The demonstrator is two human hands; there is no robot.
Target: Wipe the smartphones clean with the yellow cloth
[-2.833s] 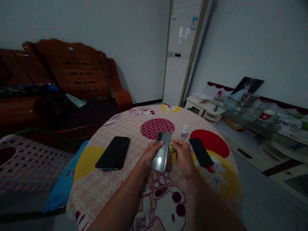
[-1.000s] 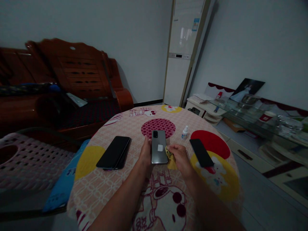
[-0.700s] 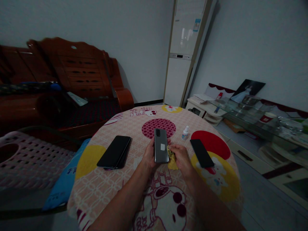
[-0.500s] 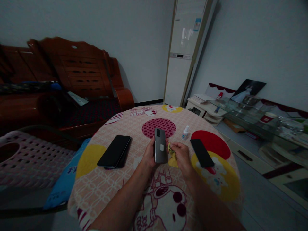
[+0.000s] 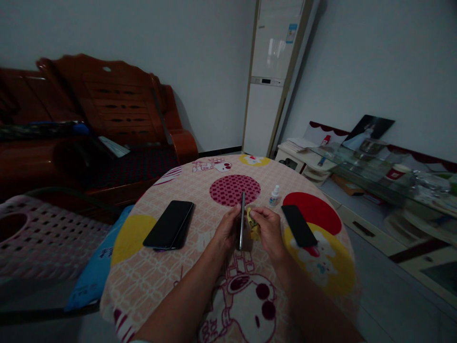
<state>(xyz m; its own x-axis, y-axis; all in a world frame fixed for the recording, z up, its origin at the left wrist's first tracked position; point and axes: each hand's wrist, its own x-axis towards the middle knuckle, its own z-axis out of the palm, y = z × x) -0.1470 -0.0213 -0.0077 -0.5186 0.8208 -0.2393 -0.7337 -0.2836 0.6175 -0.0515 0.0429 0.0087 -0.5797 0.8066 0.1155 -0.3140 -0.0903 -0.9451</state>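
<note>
Grey and thin, the phone (image 5: 242, 221) shows only its narrow edge to the camera, its long axis running from the near edge of the table (image 5: 150, 281) toward the far edge, its top end pointing away from the person and its flat faces turned to left and right. It is held above the middle of the table, over the patterned cloth. The left hand (image 5: 228, 229) has its grip closed on the phone from the left side, fingers curled against that face and the thumb near the upper part; how firmly it presses I cannot tell. The right hand (image 5: 268, 229) comes in from the right with its grip pinched on a small yellow cloth (image 5: 253, 227), which lies just beside or against the phone's right face. Both forearms reach in from the near edge and meet at the middle, wrists almost level. Toward the left edge lies a black phone (image 5: 168, 231) flat on the table, toward the right edge another dark phone (image 5: 298, 225), and a small white bottle (image 5: 274, 195) stands beyond the hands
</note>
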